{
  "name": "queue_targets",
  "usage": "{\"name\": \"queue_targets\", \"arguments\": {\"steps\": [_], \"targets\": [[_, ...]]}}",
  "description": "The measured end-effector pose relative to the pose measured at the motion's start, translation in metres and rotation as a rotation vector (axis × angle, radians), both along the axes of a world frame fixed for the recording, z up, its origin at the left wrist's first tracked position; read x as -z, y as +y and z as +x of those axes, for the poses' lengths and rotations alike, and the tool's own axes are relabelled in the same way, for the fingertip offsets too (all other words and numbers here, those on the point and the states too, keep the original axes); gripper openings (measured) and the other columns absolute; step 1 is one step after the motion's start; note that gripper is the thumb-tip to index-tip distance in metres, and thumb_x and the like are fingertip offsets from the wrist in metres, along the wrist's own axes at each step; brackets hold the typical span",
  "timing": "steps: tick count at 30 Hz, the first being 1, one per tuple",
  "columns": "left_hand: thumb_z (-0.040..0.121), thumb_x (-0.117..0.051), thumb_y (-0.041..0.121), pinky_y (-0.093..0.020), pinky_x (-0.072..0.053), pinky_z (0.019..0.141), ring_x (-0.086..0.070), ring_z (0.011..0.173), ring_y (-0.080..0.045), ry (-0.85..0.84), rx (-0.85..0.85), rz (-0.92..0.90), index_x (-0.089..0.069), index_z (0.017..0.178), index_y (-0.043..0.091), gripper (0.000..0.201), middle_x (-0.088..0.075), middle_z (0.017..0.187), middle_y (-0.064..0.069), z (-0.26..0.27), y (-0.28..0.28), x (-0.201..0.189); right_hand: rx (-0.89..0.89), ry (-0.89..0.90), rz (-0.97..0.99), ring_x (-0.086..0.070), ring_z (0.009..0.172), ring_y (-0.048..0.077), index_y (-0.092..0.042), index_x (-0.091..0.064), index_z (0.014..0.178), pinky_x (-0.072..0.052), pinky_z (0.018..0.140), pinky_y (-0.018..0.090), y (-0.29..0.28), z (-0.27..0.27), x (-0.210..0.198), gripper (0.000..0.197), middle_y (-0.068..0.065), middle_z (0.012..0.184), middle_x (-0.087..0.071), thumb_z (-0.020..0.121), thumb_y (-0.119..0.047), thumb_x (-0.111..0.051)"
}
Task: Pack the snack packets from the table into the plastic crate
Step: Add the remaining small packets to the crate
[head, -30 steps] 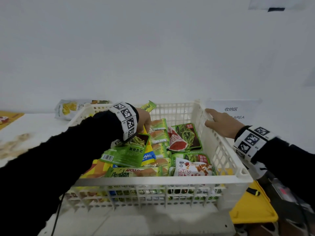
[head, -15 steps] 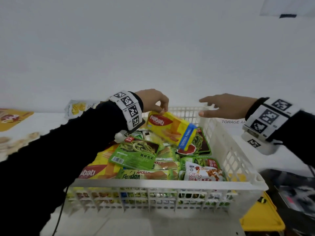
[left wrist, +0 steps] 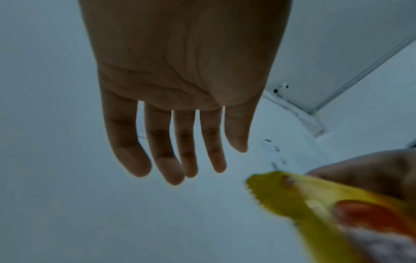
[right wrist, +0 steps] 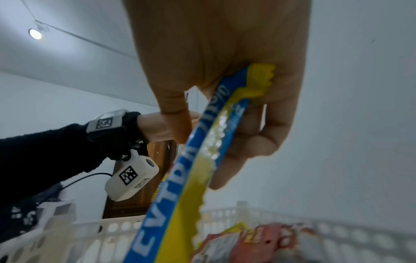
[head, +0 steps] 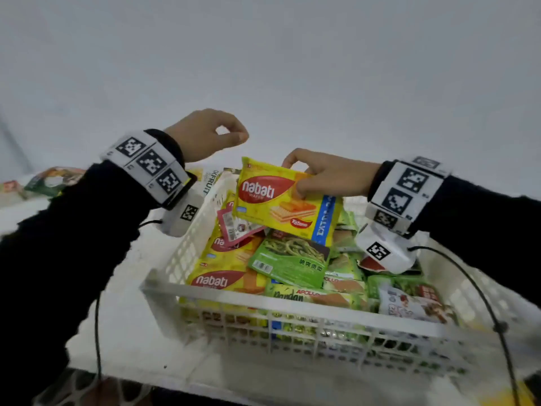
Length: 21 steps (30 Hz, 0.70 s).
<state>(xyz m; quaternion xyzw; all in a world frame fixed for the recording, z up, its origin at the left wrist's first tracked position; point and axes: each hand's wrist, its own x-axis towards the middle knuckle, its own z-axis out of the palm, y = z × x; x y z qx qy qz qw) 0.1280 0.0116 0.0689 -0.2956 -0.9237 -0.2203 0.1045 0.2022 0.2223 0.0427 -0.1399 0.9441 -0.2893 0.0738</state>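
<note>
Wafer packet (head: 285,202), yellow with a red label and a blue end band, hangs above the crate (head: 292,310), over the packets already inside and toward the far wall of the crate. The right hand (head: 328,174) pinches it at the upper edge, thumb on the printed face and fingers (right wrist: 254,142) curled behind, near the crimped seal. The left hand (head: 205,133) is raised above the far left corner of the crate, released and holding nothing; the left wrist view shows its fingers (left wrist: 166,151) straight and slightly spread.

Handling, as judged: the packet is light, since a pinch at one edge carries it. The film looks glossy and may slip. The wafers inside are probably brittle, so squeezing the middle risks breakage. Hold at the seal or along an edge, and lay the packet down flat.

Obstructions: the crate is nearly full. A green packet (head: 289,262) lies directly below the wafer packet, a second yellow packet (head: 222,281) sits by the left wall of the crate, and a red-and-white packet (head: 234,227) lies tilted near its left wall. More packets (head: 52,178) remain on the bench (head: 128,332) beyond the left side of the crate. Cables (head: 483,297) from the wrist cameras hang beside the crate and could snag its rim.
</note>
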Motion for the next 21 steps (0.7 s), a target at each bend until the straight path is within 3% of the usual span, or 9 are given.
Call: {"name": "queue_targets", "arguments": {"steps": [2, 5, 8, 10, 12, 14, 17, 21], "targets": [[0.093, -0.050, 0.030, -0.025, -0.036, 0.079, -0.054, 0.084, -0.018, -0.069, -0.089, -0.021, -0.063, 0.110, 0.014, 0.027, -0.058, 0.100, 0.002, -0.005, -0.031, 0.011, -0.060, -0.062, -0.013, -0.043, 0.054, 0.015, -0.022, -0.040, 0.108, -0.036, 0.050, 0.022, -0.025, -0.007, 0.012, 0.030, 0.007, 0.077, -0.057, 0.086, -0.011, -0.056], [0.093, -0.050, 0.028, -0.026, -0.038, 0.083, -0.050, 0.084, -0.016, -0.192, -0.143, -0.128, -0.063, 0.111, 0.012, 0.027, -0.061, 0.105, -0.006, -0.012, -0.060, 0.039, -0.138, -0.129, -0.025, -0.046, 0.062, 0.014, -0.016, -0.044, 0.109, -0.039, 0.066, 0.030, -0.056, -0.018, 0.035, 0.031, 0.005, 0.086, -0.053, 0.084, -0.007, -0.059], [0.093, -0.052, 0.024, -0.024, -0.037, 0.082, -0.051, 0.080, -0.016, -0.292, -0.120, -0.130, -0.061, 0.114, 0.008, 0.028, -0.060, 0.116, -0.009, -0.014, -0.071, 0.069, -0.206, -0.234, -0.004, -0.053, 0.062, 0.001, -0.016, -0.047, 0.106, -0.043, 0.071, 0.023, -0.075, -0.025, 0.055, 0.026, -0.007, 0.077, -0.053, 0.085, -0.005, -0.059], [0.093, -0.052, 0.024, -0.023, -0.037, 0.086, -0.054, 0.095, -0.017, -0.333, -0.096, -0.106, -0.057, 0.121, 0.010, 0.032, -0.057, 0.124, -0.008, -0.015, -0.071, 0.084, -0.234, -0.320, -0.005, -0.054, 0.074, 0.004, -0.009, -0.051, 0.109, -0.043, 0.074, 0.018, -0.079, -0.026, 0.064, 0.025, -0.008, 0.080, -0.054, 0.086, 0.000, -0.055], [0.092, -0.053, 0.028, -0.023, -0.035, 0.091, -0.052, 0.108, -0.018, -0.359, -0.100, -0.102, -0.050, 0.129, 0.014, 0.040, -0.052, 0.130, -0.004, -0.016, -0.068, 0.095, -0.252, -0.372, -0.026, -0.054, 0.084, 0.007, -0.002, -0.053, 0.117, -0.042, 0.087, 0.023, -0.079, -0.026, 0.069, 0.030, -0.008, 0.088, -0.057, 0.088, 0.002, -0.052], [0.091, -0.054, 0.030, -0.024, -0.034, 0.093, -0.051, 0.107, -0.018, -0.375, -0.112, -0.076, -0.047, 0.132, 0.017, 0.043, -0.050, 0.133, -0.004, -0.019, -0.065, 0.103, -0.273, -0.431, -0.034, -0.058, 0.090, 0.003, -0.009, -0.055, 0.119, -0.041, 0.094, 0.026, -0.079, -0.025, 0.072, 0.029, -0.006, 0.102, -0.061, 0.091, -0.001, -0.050], [0.093, -0.051, 0.026, -0.028, -0.035, 0.099, -0.051, 0.118, -0.024, -0.388, -0.114, -0.045, -0.043, 0.133, 0.018, 0.042, -0.047, 0.136, -0.007, -0.023, -0.061, 0.111, -0.291, -0.458, 0.202, -0.048, 0.120, 0.017, -0.008, -0.047, 0.133, -0.033, 0.109, 0.032, -0.081, -0.020, 0.075, 0.038, 0.006, 0.135, -0.050, 0.097, -0.020, -0.044], [0.093, -0.050, 0.021, -0.029, -0.036, 0.099, -0.049, 0.121, -0.025, -0.384, -0.103, -0.026, -0.039, 0.136, 0.018, 0.045, -0.044, 0.139, -0.005, -0.025, -0.055, 0.116, -0.338, -0.302, 0.471, -0.045, 0.114, 0.018, -0.012, -0.044, 0.135, -0.034, 0.102, 0.031, -0.086, -0.015, 0.083, 0.044, 0.007, 0.137, -0.047, 0.097, -0.034, -0.040]]}}
